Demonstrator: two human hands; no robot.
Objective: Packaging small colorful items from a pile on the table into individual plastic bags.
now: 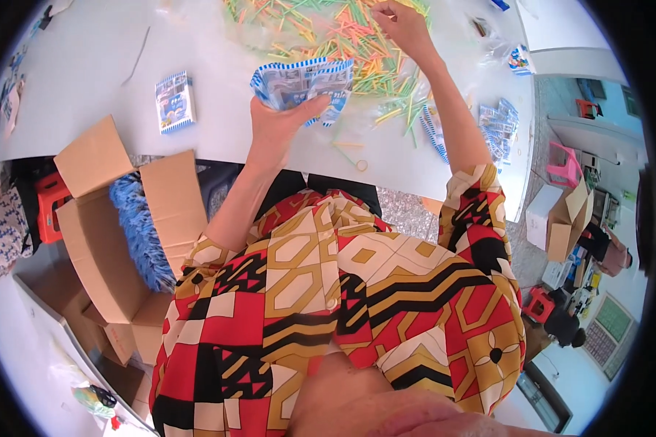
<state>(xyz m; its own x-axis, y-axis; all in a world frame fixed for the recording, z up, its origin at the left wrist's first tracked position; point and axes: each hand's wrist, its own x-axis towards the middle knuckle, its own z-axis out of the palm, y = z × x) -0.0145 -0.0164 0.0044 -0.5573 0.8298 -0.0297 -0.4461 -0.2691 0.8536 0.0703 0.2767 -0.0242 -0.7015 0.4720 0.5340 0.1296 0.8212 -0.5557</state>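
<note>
Holding a blue-and-white packet (299, 81) above the near side of the bench (222, 127), the left hand (275, 122) presses its thumb on the front face, while its other fingers are mostly hidden behind. The right hand (401, 28) is farther away, at the heap of thin sticks (353, 47), which are green, yellow and orange-red. Its fingers are curled; whether they pinch a stick, one cannot tell. Near the bench edge, below the packet, lies a small yellowish ring (361, 165). To the left, a second packet (175, 103) lies flat, and to the right, beside the right forearm, are more packets (498, 131). Lower left stands an open cardboard box (98, 247) with something blue and fluffy (140, 233) at it.
</note>
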